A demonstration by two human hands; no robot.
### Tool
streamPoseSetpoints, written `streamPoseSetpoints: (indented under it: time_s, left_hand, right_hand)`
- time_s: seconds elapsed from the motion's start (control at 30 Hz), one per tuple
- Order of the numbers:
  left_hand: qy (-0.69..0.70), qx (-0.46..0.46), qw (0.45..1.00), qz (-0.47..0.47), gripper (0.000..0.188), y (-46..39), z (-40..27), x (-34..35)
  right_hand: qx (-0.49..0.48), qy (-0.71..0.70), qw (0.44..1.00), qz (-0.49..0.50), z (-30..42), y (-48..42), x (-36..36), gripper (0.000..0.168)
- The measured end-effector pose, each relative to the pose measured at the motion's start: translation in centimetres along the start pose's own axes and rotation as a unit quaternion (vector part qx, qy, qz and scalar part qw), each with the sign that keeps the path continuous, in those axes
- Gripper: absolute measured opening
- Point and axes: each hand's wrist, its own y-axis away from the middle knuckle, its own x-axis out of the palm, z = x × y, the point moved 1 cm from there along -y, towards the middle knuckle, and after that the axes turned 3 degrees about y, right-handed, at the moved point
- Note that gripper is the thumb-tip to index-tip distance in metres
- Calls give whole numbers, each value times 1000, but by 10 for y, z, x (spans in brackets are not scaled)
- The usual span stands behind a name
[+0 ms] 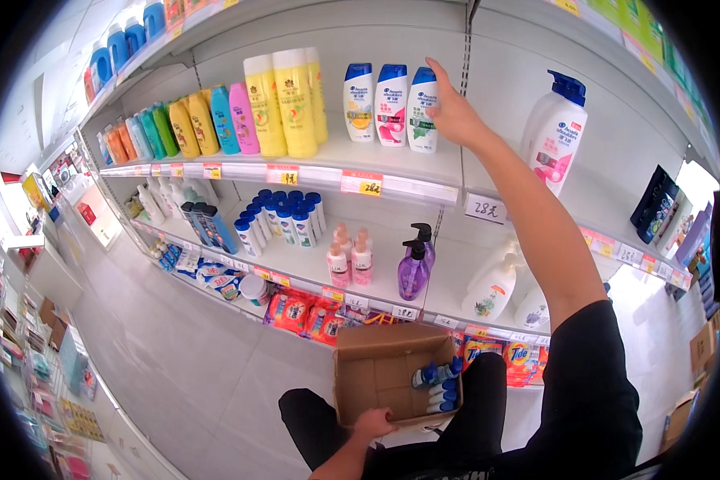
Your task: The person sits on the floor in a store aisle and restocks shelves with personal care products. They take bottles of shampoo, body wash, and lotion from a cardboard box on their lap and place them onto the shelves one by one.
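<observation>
My right hand reaches up to the middle shelf and grips a white Head & Shoulders shampoo bottle with a blue cap and a green label patch. The bottle is upright. Left of it stand a similar bottle with a pink patch and one with an orange-slice picture. Down at my knees, my left hand holds the near rim of an open cardboard box. Several blue-capped bottles lie along the right side inside the box.
Tall yellow bottles stand further left; a large Head & Shoulders pump bottle is right of my forearm. Purple pump bottles and pink Lux bottles occupy the shelf below. Tide bags lie at the bottom beside my knee.
</observation>
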Motion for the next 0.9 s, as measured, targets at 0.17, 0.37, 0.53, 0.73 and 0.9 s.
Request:
streamPoseSetpoints:
  time_s: [0.17, 0.37, 0.53, 0.73, 0.9]
  left_hand:
    - [7, 0, 1000, -6, 49, -5, -1, 2]
    - [21, -47, 999, -11, 47, -3, 13, 10]
    - [23, -11, 1000, -14, 42, -5, -3, 8]
    - [42, -20, 999, -18, 39, -4, -5, 0]
    - [40, -23, 999, -22, 40, -5, -7, -1]
  right_hand:
    - [-147, 73, 972, -168, 4, 33, -19, 83]
    - [4, -379, 915, 141, 39, 247, 10, 30]
    - [203, 38, 810, 549, -52, 454, 82, 52]
    - [316, 76, 789, 521, -70, 592, 117, 51]
    - [387, 181, 806, 410, -71, 600, 150, 49]
